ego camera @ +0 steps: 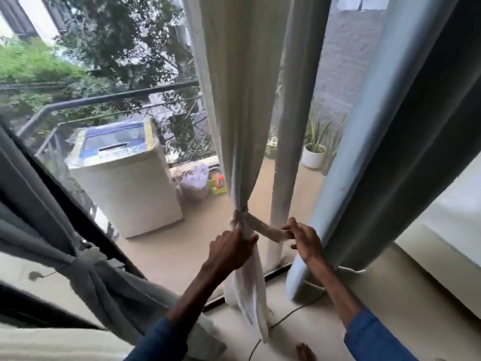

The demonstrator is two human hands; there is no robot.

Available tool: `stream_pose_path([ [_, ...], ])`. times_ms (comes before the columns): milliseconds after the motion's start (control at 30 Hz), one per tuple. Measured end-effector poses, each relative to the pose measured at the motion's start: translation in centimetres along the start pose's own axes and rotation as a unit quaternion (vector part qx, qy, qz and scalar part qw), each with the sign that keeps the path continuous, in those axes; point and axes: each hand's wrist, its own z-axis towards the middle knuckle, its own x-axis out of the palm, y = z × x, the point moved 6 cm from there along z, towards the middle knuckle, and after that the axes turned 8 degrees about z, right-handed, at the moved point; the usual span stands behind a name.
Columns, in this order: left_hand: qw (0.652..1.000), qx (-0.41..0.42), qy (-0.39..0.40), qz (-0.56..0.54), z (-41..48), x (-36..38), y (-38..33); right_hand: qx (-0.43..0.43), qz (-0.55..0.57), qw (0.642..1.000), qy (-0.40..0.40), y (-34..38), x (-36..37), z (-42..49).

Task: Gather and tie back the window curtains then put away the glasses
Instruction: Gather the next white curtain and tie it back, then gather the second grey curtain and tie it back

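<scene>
The left hand [230, 247] gripped the gathered white curtain [234, 113] just below its knot, near the window's bottom edge. The right hand [305, 239] pinched the tie strip [263, 227] by its free end, just right of the curtain.

Both arms reach forward and up from the lower edge of the view, forearms bare, with a blue left sleeve [158, 342] and blue right sleeve [374, 337] pushed back toward the elbows. The left hand [231, 250] is seen from its back, its fingers curled round the gathered sheer curtain [234, 126] just below the knot. The right hand [304, 239], level with it and a little apart, pinches the free end of the tie-back strip [263, 227] between thumb and fingers, wrist straight. A bare foot [305, 352] shows at the bottom edge between the arms.
</scene>
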Motion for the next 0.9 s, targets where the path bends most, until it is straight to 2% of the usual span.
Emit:
stream_pose_path([
  [200, 0.991, 0.126, -0.048, -0.023, 2.3, -2.5, -9.8, -0.052, 0.051, 0.994, -0.076, 7.2, -9.3, 1.7],
  [333, 0.97, 0.176, -0.145, -0.086, 3.5, -7.8, -16.7, -0.114, 0.081, 0.985, -0.099, 13.4, -16.4, 3.2],
  [433, 0.938, 0.213, -0.232, -0.146, 4.3, -13.8, -22.2, -0.187, 0.072, 0.973, -0.112, 19.0, -21.5, 3.9],
  [567, 0.873, 0.272, -0.353, -0.197, 3.8, -22.2, -30.7, -0.284, 0.045, 0.951, -0.112, 26.5, -28.2, 4.7],
  [733, 0.824, 0.273, -0.462, -0.181, 4.0, -31.3, -39.2, -0.361, 0.009, 0.925, -0.121, 35.4, -35.4, 5.5],
  [900, 0.763, 0.269, -0.548, -0.212, 4.7, -41.3, -44.3, -0.442, -0.052, 0.882, -0.151, 45.1, -40.8, 5.4],
])
